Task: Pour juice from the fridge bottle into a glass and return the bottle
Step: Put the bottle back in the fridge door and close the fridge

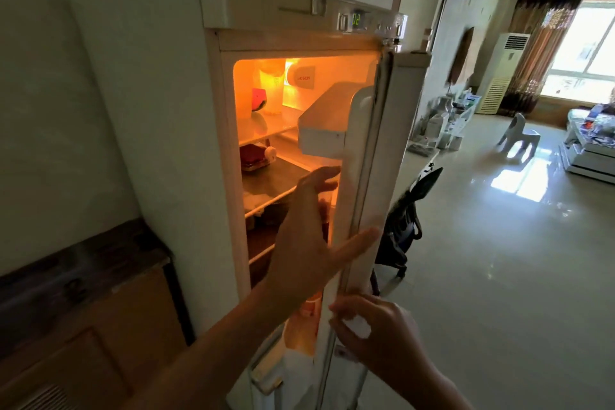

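The fridge (173,110) stands with its door (369,176) swung partly outward, leaving a narrow wedge of open room between the cabinet's front edge and the door's inner face. The left hand (309,243) reaches into that wedge, fingers spread apart and closed on nothing, its thumb stretched out to the door's gasket edge and its fingertips just under the white door bin (326,123) near the door's top. Behind the palm, on the inner side of the door, a bottle with dark contents (324,213) shows only in part; whether the fingers touch it cannot be told. Lower on the door, beside the forearm, an orange juice bottle (304,319) with an orange label stands in the door shelf, lit from within.

The right hand (372,326) is curled over the door's outer edge lower down, fingers bent around the edge, holding it.

Inside, the top glass shelf (266,130) carries a tall yellow container (273,86) at its back left and a watermelon-slice item (258,100) just beside it. The second shelf (273,180) has a dark red tub (253,156) at its left edge, the rest bare. A wooden cabinet (83,293) sits close against the fridge's left side. To the right the tiled floor (499,260) lies open, with a dark stroller (406,220) just behind the door.
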Tool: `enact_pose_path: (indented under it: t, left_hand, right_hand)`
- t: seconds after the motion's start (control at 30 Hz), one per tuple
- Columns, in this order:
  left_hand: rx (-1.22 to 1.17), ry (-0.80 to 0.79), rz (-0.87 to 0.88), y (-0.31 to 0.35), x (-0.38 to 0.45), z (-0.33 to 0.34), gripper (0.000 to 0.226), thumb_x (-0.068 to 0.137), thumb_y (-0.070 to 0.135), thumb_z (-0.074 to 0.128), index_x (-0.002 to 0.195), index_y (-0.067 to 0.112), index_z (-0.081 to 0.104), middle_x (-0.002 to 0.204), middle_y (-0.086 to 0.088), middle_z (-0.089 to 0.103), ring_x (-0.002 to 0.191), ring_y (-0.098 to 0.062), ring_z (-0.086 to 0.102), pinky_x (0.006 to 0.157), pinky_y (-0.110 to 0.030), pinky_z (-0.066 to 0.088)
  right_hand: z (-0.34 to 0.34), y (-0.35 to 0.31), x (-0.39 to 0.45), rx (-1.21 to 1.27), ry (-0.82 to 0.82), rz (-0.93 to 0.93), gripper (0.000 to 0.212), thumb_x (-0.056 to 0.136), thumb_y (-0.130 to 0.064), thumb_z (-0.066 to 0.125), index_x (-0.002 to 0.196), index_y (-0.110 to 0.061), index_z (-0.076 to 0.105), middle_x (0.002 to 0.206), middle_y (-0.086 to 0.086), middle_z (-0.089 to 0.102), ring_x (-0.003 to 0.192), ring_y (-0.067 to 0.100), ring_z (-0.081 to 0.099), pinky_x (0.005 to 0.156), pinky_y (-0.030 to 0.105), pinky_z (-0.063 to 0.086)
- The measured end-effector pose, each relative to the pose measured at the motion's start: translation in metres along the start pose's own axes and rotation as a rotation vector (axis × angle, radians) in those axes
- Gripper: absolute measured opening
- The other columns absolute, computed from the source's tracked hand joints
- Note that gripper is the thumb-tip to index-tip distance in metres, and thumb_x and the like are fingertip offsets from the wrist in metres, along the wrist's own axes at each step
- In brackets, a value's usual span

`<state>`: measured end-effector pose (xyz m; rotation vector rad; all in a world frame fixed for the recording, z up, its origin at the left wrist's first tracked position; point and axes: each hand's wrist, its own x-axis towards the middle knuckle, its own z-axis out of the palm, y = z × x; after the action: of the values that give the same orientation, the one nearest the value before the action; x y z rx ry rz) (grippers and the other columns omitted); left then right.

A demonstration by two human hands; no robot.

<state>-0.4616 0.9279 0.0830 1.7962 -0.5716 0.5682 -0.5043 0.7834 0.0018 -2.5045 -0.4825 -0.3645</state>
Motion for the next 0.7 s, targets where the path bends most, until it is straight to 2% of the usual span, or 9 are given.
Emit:
enact_pose_path:
  t: [0.07,0.13,0.17,0.27,0.33,0.4,0.5,0.6,0.7]
  left_hand:
    - [0.222,0.007,0.11,0.011,0.0,0.01,0.096,0.066,0.059,0.074,0.141,0.035,0.018,0.148,0.011,0.028,0.134,-0.004,0.034,0.098,-0.02,0.043]
    - [0.374,0.032,0.205,0.017,0.0,0.021,0.1,0.069,0.058,0.072,0.144,0.035,0.011,0.155,0.01,0.015,0.14,-0.008,0.024,0.094,-0.014,0.039]
    - [0.413,0.048,0.214,0.02,-0.001,0.025,0.098,0.073,0.056,0.071,0.145,0.035,0.008,0.156,0.01,0.011,0.141,-0.009,0.021,0.091,-0.015,0.04]
    - [0.454,0.083,0.19,0.022,-0.006,0.033,0.087,0.084,0.038,0.066,0.145,0.037,0.003,0.158,0.001,0.01,0.14,-0.012,0.024,0.084,-0.024,0.052]
    - [0.524,0.098,0.215,0.021,-0.006,0.034,0.084,0.088,0.033,0.063,0.145,0.033,0.002,0.159,-0.005,0.013,0.14,-0.009,0.018,0.082,-0.024,0.053]
    - [0.612,0.121,0.235,0.018,-0.006,0.034,0.083,0.089,0.03,0.06,0.147,0.024,0.001,0.158,-0.01,0.013,0.141,-0.008,0.011,0.091,-0.023,0.045]
    - [0.764,0.169,0.224,0.009,-0.009,0.032,0.082,0.089,0.029,0.061,0.147,0.008,0.007,0.157,-0.016,0.017,0.144,-0.017,0.017,0.105,-0.027,0.037]
    - [0.928,0.217,0.181,-0.002,-0.013,0.023,0.08,0.091,0.037,0.059,0.148,0.006,0.012,0.157,-0.014,0.016,0.144,-0.024,0.02,0.112,-0.042,0.033]
    - [1.101,0.28,0.171,-0.013,-0.017,0.012,0.077,0.091,0.046,0.054,0.148,0.007,0.018,0.157,-0.01,0.016,0.145,-0.023,0.018,0.113,-0.044,0.028]
  right_hand:
    - [-0.002,0.015,-0.004,0.0,-0.028,0.017,0.015,0.076,-0.045,0.063,0.089,-0.038,0.065,0.077,-0.03,0.064,0.068,-0.014,0.06,0.061,0.008,0.047]
    - [-0.003,0.03,-0.007,0.006,-0.046,0.022,0.011,0.076,-0.04,0.068,0.086,-0.036,0.067,0.077,-0.026,0.067,0.069,-0.009,0.062,0.063,0.014,0.051]
    - [-0.003,0.035,-0.008,0.014,-0.047,0.019,0.012,0.075,-0.04,0.068,0.086,-0.036,0.068,0.078,-0.025,0.067,0.07,-0.007,0.062,0.064,0.017,0.052]
    - [-0.001,0.049,-0.008,0.069,-0.08,0.028,0.011,0.073,-0.04,0.068,0.082,-0.034,0.067,0.08,-0.024,0.067,0.075,-0.006,0.061,0.067,0.022,0.053]
    - [0.006,0.059,-0.006,0.092,-0.117,0.023,0.009,0.073,-0.039,0.068,0.077,-0.033,0.064,0.081,-0.022,0.066,0.077,-0.005,0.061,0.068,0.025,0.053]
    - [0.013,0.069,-0.003,0.091,-0.171,0.009,0.012,0.072,-0.041,0.068,0.078,-0.035,0.059,0.085,-0.023,0.064,0.08,-0.003,0.059,0.069,0.026,0.052]
    - [0.022,0.076,0.002,0.038,-0.3,0.0,0.021,0.072,-0.045,0.068,0.09,-0.039,0.057,0.093,-0.022,0.06,0.083,0.0,0.058,0.07,0.021,0.049]
    - [0.032,0.078,0.009,0.004,-0.419,-0.057,0.033,0.076,-0.051,0.064,0.104,-0.034,0.058,0.097,-0.017,0.061,0.081,-0.001,0.057,0.063,0.014,0.041]
    - [0.05,0.08,0.017,-0.016,-0.513,-0.122,0.028,0.085,-0.046,0.057,0.105,-0.027,0.06,0.098,-0.012,0.063,0.082,0.003,0.059,0.063,0.012,0.04]
